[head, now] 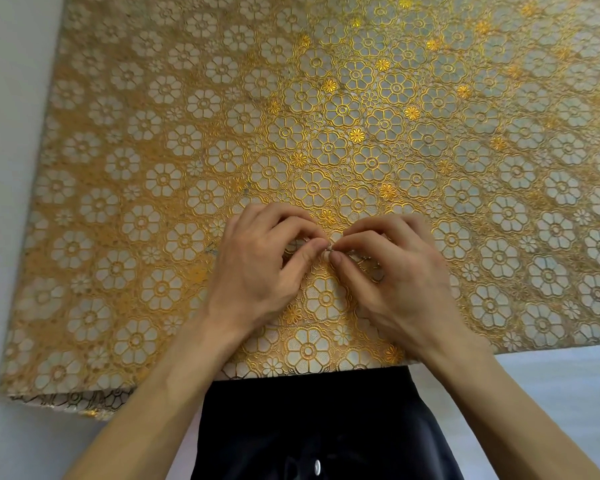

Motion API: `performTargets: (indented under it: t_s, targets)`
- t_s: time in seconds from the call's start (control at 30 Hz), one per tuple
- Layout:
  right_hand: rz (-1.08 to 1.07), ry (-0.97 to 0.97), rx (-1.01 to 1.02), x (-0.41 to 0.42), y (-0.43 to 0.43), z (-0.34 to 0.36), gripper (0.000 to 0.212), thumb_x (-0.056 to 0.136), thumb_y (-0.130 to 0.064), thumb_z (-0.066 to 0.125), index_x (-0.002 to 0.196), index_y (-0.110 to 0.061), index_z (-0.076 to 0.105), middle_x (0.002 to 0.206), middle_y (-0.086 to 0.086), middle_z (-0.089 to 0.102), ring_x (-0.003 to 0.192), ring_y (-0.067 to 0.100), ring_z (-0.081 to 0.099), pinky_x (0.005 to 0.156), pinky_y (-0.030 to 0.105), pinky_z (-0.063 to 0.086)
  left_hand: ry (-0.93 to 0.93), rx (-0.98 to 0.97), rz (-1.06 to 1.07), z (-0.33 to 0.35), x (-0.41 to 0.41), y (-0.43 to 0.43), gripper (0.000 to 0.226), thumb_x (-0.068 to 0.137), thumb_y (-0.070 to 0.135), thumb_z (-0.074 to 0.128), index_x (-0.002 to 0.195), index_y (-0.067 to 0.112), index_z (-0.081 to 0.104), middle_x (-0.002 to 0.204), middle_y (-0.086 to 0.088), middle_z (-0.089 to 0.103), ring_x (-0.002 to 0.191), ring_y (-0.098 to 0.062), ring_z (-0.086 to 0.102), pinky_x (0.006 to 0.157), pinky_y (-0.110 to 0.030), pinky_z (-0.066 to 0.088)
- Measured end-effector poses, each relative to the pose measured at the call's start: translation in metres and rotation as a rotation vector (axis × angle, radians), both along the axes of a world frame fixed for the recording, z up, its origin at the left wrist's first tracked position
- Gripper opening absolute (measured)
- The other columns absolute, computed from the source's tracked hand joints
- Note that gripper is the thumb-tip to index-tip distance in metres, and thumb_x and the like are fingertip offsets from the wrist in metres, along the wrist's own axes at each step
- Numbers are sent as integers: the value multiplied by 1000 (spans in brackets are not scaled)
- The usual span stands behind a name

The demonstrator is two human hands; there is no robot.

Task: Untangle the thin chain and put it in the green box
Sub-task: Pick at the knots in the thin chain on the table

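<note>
pinching thin metallic chain (329, 247) between left hand (257, 268) and right hand (392, 275) fingertips, over embossed gold floral tablecloth (326, 109).

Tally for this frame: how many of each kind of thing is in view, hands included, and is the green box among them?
thin chain: 1
hands: 2, left hand and right hand, both pinching the thin chain
gold floral tablecloth: 1
green box: 0 in view
total: 4
</note>
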State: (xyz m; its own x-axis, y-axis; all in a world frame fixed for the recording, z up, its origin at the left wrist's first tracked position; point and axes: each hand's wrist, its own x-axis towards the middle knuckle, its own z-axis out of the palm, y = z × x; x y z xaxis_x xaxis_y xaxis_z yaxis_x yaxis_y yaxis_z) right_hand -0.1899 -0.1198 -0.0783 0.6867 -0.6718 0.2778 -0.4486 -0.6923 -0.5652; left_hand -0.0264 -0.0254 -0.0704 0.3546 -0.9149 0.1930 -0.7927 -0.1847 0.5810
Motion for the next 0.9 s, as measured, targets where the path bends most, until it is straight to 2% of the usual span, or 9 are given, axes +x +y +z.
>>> performTargets:
  t_s: [0.1, 0.17, 0.27, 0.33, 0.4, 0.47, 0.57, 0.7, 0.9]
  targets:
    - [15, -43, 83, 3, 2, 4, 13, 90, -30, 71, 95, -19, 76, 100, -6, 69, 97, 22, 56, 90, 27, 43, 109, 8, 29, 7, -1, 3, 18, 93, 41, 59, 98, 29, 72, 96, 28, 60, 101, -3, 52, 92, -27, 35]
    - [29, -71, 144, 5, 3, 8, 12, 90, -29, 70, 95, -20, 75, 99, -7, 69, 98, 21, 58, 91, 26, 42, 196, 22, 35, 12, -1, 6, 13, 92, 37, 62, 100, 32, 71, 94, 29, 61, 98, 7, 53, 97, -28, 37]
    - [38, -104, 220, 5, 5, 11, 10, 90, -27, 69, 93, -19, 74, 97, -9, 69, 99, 19, 59, 89, 32, 45, 300, 27, 26, 19, -2, 10, 13, 91, 31, 62, 103, 32, 69, 86, 25, 68, 96, 0, 62, 94, -43, 45]
    - [51, -117, 249, 4, 7, 12, 8, 90, -25, 69, 92, -19, 73, 96, -11, 69, 96, 16, 58, 88, 32, 45, 352, 40, 19, 22, -3, 12, 16, 91, 31, 61, 105, 32, 68, 86, 22, 69, 93, -6, 64, 91, -45, 47]
    - [55, -126, 291, 2, 8, 13, 6, 91, -25, 68, 92, -20, 71, 95, -13, 68, 95, 12, 57, 87, 27, 43, 372, 52, 11, 25, -4, 14, 20, 87, 31, 62, 107, 32, 67, 86, 19, 68, 93, -7, 62, 91, -38, 46]
    - [53, -135, 330, -1, 9, 15, 5, 92, -25, 67, 93, -22, 70, 95, -16, 66, 97, 11, 57, 87, 21, 41, 349, 73, 8, 28, -4, 15, 24, 83, 33, 65, 107, 33, 67, 83, 18, 66, 95, -4, 57, 90, -25, 39]
    - [53, -134, 342, -2, 11, 16, 5, 93, -25, 66, 94, -22, 70, 96, -17, 66, 100, 8, 58, 88, 17, 40, 265, 81, -2, 29, -4, 15, 17, 82, 37, 68, 99, 33, 71, 80, 15, 65, 93, -1, 53, 84, -13, 35]
    - [59, -132, 358, -4, 11, 19, 6, 94, -26, 64, 96, -23, 69, 95, -16, 66, 96, 8, 59, 85, 19, 41, 269, 53, 5, 27, -4, 14, 10, 85, 39, 68, 91, 33, 74, 79, 12, 66, 88, -7, 55, 80, -16, 38]
    - [41, -124, 375, -5, 12, 22, 10, 94, -27, 63, 97, -21, 70, 90, -24, 62, 88, 4, 57, 78, 15, 38, 310, 52, 24, 29, -6, 15, 8, 85, 39, 69, 88, 33, 74, 81, 13, 67, 89, -10, 57, 76, -11, 38]
